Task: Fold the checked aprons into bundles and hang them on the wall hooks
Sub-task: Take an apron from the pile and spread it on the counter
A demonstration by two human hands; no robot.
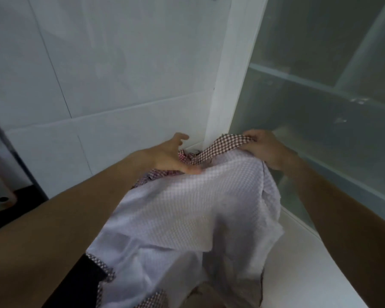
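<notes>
1. Checked cloth in dark red and white, the apron (187, 210) hangs loose in front of the person, mostly pale underside up, with the patterned face showing along its upper edge and at bits of hem lower down.
2. A checked strip (220, 145) of the same apron, a band or strap, runs up to the right from the bunched fabric.
3. The right hand (265, 147) pinches the far end of that strip between thumb and curled fingers, holding it up near the cabinet.
4. The left hand (176, 156) lies against the gathered cloth with its fingers spread and fairly straight; it presses or steadies the fabric and does not clasp it, as far as the view shows.
5. Progress, as I judge it: the apron is still open and rumpled, no bundle is formed, and nothing is hung. Folding, wrapping and hanging all remain.
6. Behind the hands stands a white tiled wall (98, 74), and a white post (231, 85) divides it from a frosted glass cabinet (320, 96) with shelves on the right.
7. No hook is plainly in view; a small dark shape at the top edge is too cut off to name.
</notes>
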